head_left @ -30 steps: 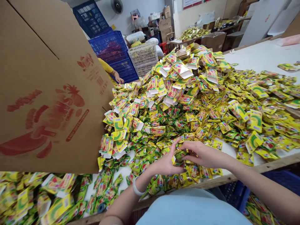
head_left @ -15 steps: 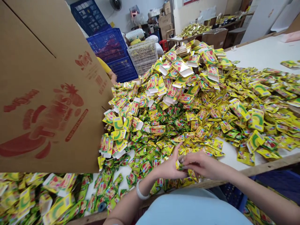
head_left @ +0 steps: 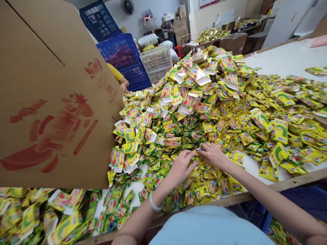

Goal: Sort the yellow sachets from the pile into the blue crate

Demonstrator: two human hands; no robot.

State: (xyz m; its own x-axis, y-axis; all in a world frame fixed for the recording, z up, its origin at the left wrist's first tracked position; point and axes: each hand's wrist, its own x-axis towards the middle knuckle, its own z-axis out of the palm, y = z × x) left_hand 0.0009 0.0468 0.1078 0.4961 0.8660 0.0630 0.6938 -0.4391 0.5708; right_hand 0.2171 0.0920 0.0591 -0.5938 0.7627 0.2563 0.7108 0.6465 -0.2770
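Observation:
Many small yellow and green packets [head_left: 184,143] cover the table in front of me. My left hand [head_left: 182,167], with a pale bangle at its wrist, rests over the packets, fingers bent forward and the thumb apart. Close beside it, my right hand [head_left: 213,154] reaches into the pile, its fingertips near those of my left hand. What lies under the fingertips of either hand is too small to make out. Behind my hands rises a heap of flat yellow boxes [head_left: 199,75], some with open white flaps.
A large printed cardboard carton [head_left: 58,136] stands at the left, over more packets. Beyond it a person's hand [head_left: 124,84] in a yellow sleeve rests at the far edge. Blue crates [head_left: 120,51] and a white crate [head_left: 156,61] are stacked behind the table. The wooden table edge [head_left: 293,182] runs along the front.
Both hands have moved forward, away from my body, onto the pile. The small yellow packet between them earlier no longer shows there. More of the other person's hand is visible.

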